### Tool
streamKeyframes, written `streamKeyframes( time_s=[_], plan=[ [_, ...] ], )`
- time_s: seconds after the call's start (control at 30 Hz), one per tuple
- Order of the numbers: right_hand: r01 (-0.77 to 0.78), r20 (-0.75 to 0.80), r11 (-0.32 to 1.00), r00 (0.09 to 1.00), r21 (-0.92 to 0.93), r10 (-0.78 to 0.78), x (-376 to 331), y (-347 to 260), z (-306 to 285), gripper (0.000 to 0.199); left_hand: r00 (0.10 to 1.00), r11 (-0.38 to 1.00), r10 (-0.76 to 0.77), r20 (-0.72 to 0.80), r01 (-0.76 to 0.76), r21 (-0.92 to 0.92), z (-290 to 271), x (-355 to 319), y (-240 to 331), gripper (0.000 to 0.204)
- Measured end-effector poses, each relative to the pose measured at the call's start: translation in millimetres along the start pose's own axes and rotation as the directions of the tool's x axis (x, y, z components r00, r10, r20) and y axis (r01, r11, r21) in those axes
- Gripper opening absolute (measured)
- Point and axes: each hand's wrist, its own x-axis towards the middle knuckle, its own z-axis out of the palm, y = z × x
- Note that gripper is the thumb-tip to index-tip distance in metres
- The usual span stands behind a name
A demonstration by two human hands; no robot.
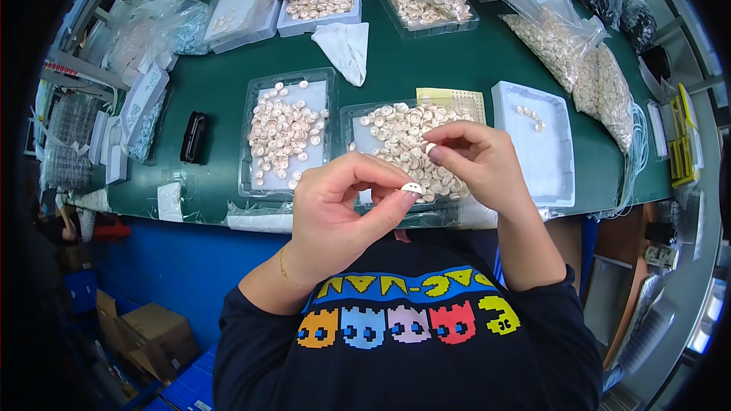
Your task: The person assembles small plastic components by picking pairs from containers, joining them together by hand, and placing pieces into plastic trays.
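My left hand pinches a small cream-white button between thumb and forefinger; two dark spots like holes show on it. Just above and to the right, my right hand grips another pale button at its fingertips, partly hidden by them. Both hands are over the near side of a clear plastic tray heaped with similar round buttons. To its left, a second clear tray holds a looser pile. On the right, a white tray has several buttons near its top.
A yellow card lies partly beneath the middle tray. A black case is on the green table at left. Farther back are a white cloth and button-filled trays. Bulging bags of buttons line the right side.
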Motion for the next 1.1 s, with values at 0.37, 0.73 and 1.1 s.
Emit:
streamKeyframes(
  time_s=[0.37, 0.73, 1.1],
  plan=[
    [0.317, -0.024, 0.919, 0.947, 0.236, -0.320, -23.5, -43.4, 13.5, 0.018, 0.978, 0.940, -0.200, 0.054, 0.208, -0.271, -0.6, 1.7, 6.3, 0.010],
    [0.264, -0.026, 0.908, 0.962, 0.326, -0.270, -26.8, -44.8, 17.2, 0.015, 0.979, 0.934, -0.198, 0.040, 0.201, -0.297, -0.1, -2.0, 4.3, 0.011],
    [-0.082, 0.173, 0.697, 0.983, 0.713, -0.061, -22.0, -36.9, 12.5, 0.014, 0.925, 0.738, -0.283, 0.253, 0.379, -0.559, -4.9, 4.4, -0.5, 0.014]
  ],
)
